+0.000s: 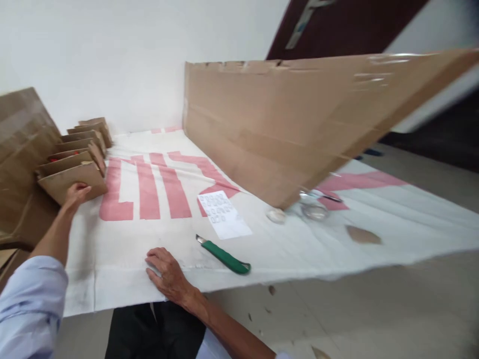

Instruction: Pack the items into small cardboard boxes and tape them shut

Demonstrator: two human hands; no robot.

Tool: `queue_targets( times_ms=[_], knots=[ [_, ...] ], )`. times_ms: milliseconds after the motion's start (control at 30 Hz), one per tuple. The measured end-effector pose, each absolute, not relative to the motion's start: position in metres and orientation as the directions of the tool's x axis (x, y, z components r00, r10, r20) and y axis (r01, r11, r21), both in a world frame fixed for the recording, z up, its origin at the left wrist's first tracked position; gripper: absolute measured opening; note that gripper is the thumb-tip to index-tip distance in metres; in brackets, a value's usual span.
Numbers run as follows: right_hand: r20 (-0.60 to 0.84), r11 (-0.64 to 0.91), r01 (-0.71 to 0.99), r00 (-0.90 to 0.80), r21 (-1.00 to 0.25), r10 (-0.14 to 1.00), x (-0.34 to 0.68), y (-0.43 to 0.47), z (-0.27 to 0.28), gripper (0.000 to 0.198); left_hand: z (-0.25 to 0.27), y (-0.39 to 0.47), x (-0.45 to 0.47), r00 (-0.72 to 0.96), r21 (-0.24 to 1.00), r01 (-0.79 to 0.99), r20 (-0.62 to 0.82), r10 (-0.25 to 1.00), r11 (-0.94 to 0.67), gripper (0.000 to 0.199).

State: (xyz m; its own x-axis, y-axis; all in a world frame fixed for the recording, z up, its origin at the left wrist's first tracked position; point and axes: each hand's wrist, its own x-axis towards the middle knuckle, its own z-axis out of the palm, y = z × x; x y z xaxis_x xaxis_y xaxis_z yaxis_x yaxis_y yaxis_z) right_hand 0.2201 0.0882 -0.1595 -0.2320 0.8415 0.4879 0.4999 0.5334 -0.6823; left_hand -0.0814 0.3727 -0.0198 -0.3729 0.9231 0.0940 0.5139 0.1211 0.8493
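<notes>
My left hand is against the front panel of the nearest small cardboard box, its fingers bent and close together. That box is first in a row of several open cardboard boxes on the left side of the table, with bits of red showing inside. On the cloth near the table's front edge rests my right hand, fingers slightly apart and holding nothing. To its right lies a green utility knife with a short length of blade out. Beyond the knife is a white paper sheet printed with small figures.
A large cardboard sheet stands tilted across the back right. Near its lower corner are a tape roll, a small whitish item and a pen. Larger cardboard leans at far left. Scraps lie on the floor.
</notes>
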Motion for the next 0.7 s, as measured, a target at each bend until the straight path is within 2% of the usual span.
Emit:
queue_targets(
  times_ms=[367,533,700],
  knots=[
    [0.477,0.524,0.57,-0.245,-0.633,0.844,0.221,0.095,-0.157,0.02,-0.022,0.411,-0.105,-0.329,0.82,0.564,0.116,0.937,0.096,0.058],
    [0.482,0.532,0.555,-0.25,-0.639,0.84,0.22,0.093,-0.156,0.021,-0.016,0.409,-0.102,-0.294,0.826,0.561,0.136,0.946,0.056,0.051],
    [0.482,0.516,0.524,-0.214,-0.678,0.85,0.219,0.085,-0.16,0.03,-0.017,0.4,-0.103,-0.311,0.796,0.596,0.104,0.945,0.109,0.044]
  ],
)
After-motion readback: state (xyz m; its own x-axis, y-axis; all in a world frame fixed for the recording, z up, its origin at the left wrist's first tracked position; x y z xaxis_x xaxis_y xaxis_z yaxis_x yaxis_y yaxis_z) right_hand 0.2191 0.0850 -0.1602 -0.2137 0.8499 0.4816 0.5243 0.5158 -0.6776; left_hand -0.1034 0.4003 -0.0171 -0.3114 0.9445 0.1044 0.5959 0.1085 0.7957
